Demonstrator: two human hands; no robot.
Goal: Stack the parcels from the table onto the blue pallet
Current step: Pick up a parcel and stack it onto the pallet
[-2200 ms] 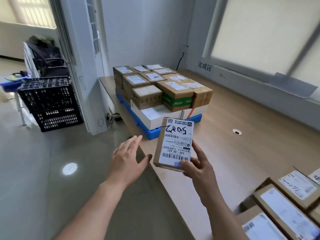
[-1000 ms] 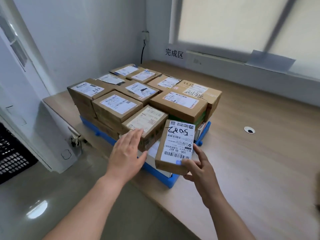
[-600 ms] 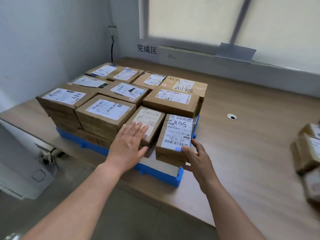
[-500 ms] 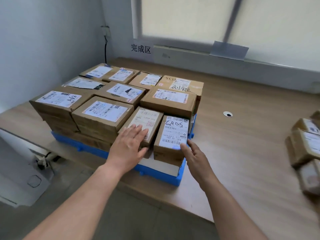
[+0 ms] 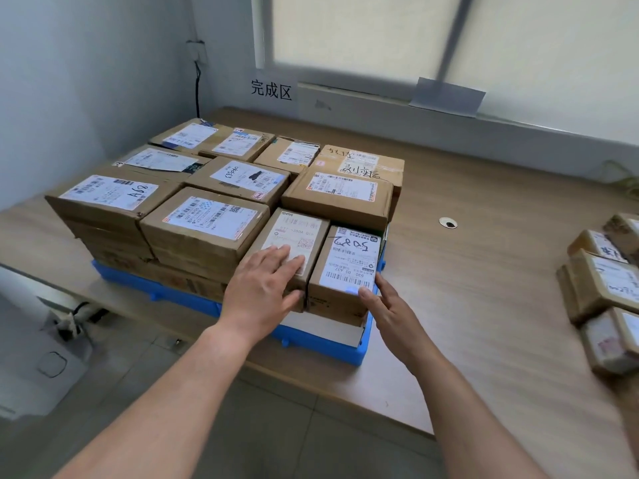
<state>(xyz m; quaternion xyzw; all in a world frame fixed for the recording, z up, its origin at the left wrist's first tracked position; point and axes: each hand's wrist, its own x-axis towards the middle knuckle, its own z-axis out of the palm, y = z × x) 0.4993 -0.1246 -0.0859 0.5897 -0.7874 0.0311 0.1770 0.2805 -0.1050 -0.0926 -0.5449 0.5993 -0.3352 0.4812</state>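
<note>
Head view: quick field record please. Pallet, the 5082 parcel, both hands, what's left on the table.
pallet: blue pallet on the table, loaded with boxes
5082 parcel: flat at the stack's near right corner, label up
left hand: flat on the neighbouring parcel
right hand: straight fingers touch the 5082 parcel's near right edge
left to stack: unstacked parcels at the table's right side

Labelled brown parcel (image 5: pixel 344 274) flat on stacked blue pallet's (image 5: pixel 321 345) front-right corner

the pallet (image 5: pixel 321 344) sits at the desk's (image 5: pixel 484 305) front-left corner, stacked with parcels (image 5: pixel 207 223); loose parcels (image 5: pixel 601 281) lie at its right edge.
</note>
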